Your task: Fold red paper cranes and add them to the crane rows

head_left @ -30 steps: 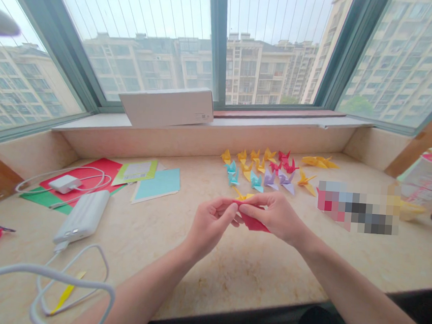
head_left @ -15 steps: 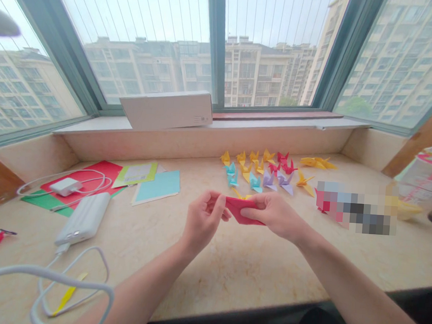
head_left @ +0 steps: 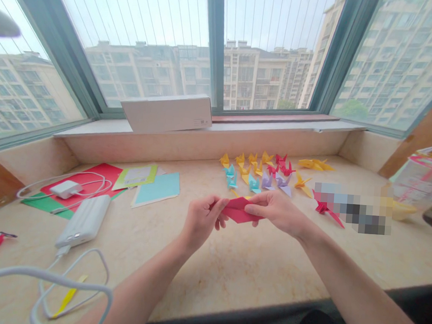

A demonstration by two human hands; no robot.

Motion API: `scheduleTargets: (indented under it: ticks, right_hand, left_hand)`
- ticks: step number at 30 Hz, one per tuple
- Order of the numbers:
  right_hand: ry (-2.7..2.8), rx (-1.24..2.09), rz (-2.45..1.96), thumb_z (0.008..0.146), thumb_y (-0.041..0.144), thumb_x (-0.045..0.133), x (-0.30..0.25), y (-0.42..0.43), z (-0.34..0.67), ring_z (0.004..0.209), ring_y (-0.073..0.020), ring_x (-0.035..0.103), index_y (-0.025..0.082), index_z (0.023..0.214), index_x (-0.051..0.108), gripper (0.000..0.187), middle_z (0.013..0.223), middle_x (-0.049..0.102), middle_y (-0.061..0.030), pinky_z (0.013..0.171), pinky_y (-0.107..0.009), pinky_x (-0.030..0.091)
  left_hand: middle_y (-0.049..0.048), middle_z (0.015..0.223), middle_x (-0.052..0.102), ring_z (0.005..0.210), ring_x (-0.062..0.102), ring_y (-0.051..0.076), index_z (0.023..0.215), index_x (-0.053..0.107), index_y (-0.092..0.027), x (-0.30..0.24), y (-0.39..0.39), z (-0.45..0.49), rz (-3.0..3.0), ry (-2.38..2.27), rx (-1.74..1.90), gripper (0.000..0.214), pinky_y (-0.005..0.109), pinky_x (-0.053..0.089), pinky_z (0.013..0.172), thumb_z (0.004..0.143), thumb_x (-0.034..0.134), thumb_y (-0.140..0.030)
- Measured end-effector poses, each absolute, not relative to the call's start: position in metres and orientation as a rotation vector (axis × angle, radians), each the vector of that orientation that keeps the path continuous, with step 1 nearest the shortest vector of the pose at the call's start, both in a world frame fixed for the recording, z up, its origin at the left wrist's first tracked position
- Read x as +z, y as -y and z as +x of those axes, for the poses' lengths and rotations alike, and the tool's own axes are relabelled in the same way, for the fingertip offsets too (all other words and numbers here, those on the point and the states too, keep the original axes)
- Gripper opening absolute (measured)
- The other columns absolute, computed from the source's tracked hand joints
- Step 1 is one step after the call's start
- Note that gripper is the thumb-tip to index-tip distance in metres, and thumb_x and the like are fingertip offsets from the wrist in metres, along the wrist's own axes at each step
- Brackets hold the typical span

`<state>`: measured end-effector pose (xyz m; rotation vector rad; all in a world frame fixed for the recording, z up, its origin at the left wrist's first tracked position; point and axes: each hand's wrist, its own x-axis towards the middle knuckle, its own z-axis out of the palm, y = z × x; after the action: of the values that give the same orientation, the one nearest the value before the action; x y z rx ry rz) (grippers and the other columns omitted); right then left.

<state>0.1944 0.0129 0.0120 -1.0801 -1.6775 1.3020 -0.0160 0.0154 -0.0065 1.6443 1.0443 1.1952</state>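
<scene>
Both of my hands hold a folded piece of red paper point(head_left: 236, 211) just above the beige stone counter point(head_left: 231, 266). My left hand point(head_left: 200, 221) pinches its left end with thumb and fingers closed. My right hand point(head_left: 279, 212) grips the right side, fingers curled over the fold. Behind the hands lies a cluster of several small folded paper cranes point(head_left: 259, 171) in yellow, teal, purple and red. One red crane point(head_left: 323, 209) lies apart to the right.
Coloured paper sheets point(head_left: 155, 186), a white charger point(head_left: 65, 188) on red and green sheets, a white power bank point(head_left: 84, 220) with looping white cables point(head_left: 63, 284) lie at the left. A white box point(head_left: 167, 112) rests on the sill. A clear plastic jar point(head_left: 421, 184) stands right.
The red paper has been turned and flattened between my hands, now held more level. The view has tilted slightly down; a red crane at the right has come into sight.
</scene>
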Motion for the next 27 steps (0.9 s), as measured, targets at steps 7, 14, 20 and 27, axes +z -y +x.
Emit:
scheduleTargets:
  ticks: [7, 14, 20, 27]
  right_hand:
    - [1.757, 1.166, -1.102, 0.085, 0.053, 0.065, 0.013, -0.016, 0.2, 0.055, -0.0146, 0.064, 0.014, 0.093, 0.078, 0.042, 0.068, 0.074, -0.0055, 0.052, -0.026, 0.045]
    - [1.713, 1.136, -1.16, 0.081, 0.05, 0.07, 0.012, -0.02, 0.204, 0.066, -0.0184, 0.072, 0.015, 0.094, 0.078, 0.038, 0.072, 0.077, -0.0061, 0.063, -0.027, 0.048]
    - [1.677, 1.148, -1.127, 0.078, 0.055, 0.071, 0.008, -0.024, 0.205, 0.055, -0.0169, 0.07, 0.014, 0.085, 0.078, 0.043, 0.067, 0.075, -0.0063, 0.057, -0.027, 0.048]
    - [1.511, 0.668, -1.195, 0.088, 0.049, 0.061, -0.002, -0.024, 0.196, 0.075, -0.0241, 0.072, 0.02, 0.102, 0.077, 0.036, 0.081, 0.079, -0.0068, 0.074, -0.036, 0.052]
  left_hand:
    - [0.0036, 0.056, 0.067, 0.041, 0.059, 0.011, 0.071, 0.066, -0.013, -0.01, -0.021, -0.02, 1.638, -1.013, 1.203, 0.042, 0.019, 0.043, 0.037, 0.089, 0.059, -0.051]
    - [0.0029, 0.052, 0.065, 0.039, 0.057, 0.011, 0.065, 0.063, -0.014, -0.009, -0.025, -0.023, 1.613, -1.064, 1.316, 0.047, 0.019, 0.041, 0.036, 0.087, 0.058, -0.056]
    - [0.0005, 0.048, 0.06, 0.037, 0.054, 0.009, 0.062, 0.062, -0.014, -0.01, -0.023, -0.021, 1.596, -1.053, 1.35, 0.047, 0.018, 0.039, 0.035, 0.087, 0.06, -0.054]
    - [0.0045, 0.066, 0.071, 0.046, 0.064, 0.014, 0.094, 0.064, -0.011, -0.007, -0.032, -0.023, 1.292, -1.035, 1.501, 0.05, 0.023, 0.05, 0.043, 0.085, 0.058, -0.06]
